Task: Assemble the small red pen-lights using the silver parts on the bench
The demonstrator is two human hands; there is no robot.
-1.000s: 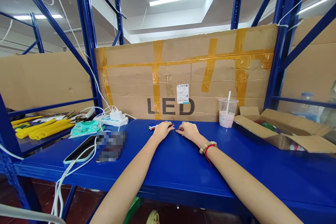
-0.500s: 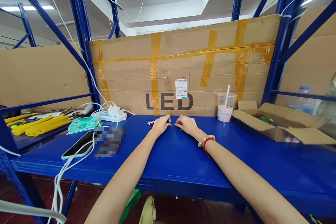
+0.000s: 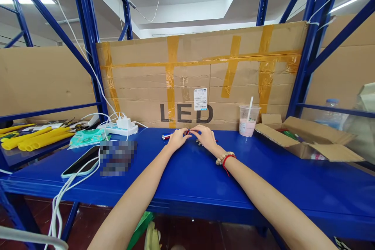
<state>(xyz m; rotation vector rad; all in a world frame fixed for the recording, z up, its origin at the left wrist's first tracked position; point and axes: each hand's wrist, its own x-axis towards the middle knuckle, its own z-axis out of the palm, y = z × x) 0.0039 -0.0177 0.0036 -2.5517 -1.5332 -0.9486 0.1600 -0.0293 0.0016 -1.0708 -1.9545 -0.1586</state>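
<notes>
My left hand [image 3: 178, 139] and my right hand [image 3: 204, 136] meet over the back half of the blue shelf [image 3: 187, 179], fingertips touching. Both are closed in a pinch around something small and dark reddish, too tiny to name. Left of my left hand, slim red and blue pen-like pieces [image 3: 166, 137] lie on the shelf, partly hidden by the hand. Small shiny metal bits [image 3: 199, 143] show under my right palm. A beaded bracelet [image 3: 224, 158] and a red cord circle my right wrist.
A plastic cup with a straw [image 3: 249, 121] and an open cardboard box [image 3: 304, 138] stand at right. To the left are a phone [image 3: 82, 161], white cables, a power strip [image 3: 121, 128] and a green packet [image 3: 88, 138]. A taped cardboard panel [image 3: 140, 86] closes the back.
My hands have come together, the right one moving left until the fingertips meet. Metal bits now show below my right hand. The view has shifted slightly.
</notes>
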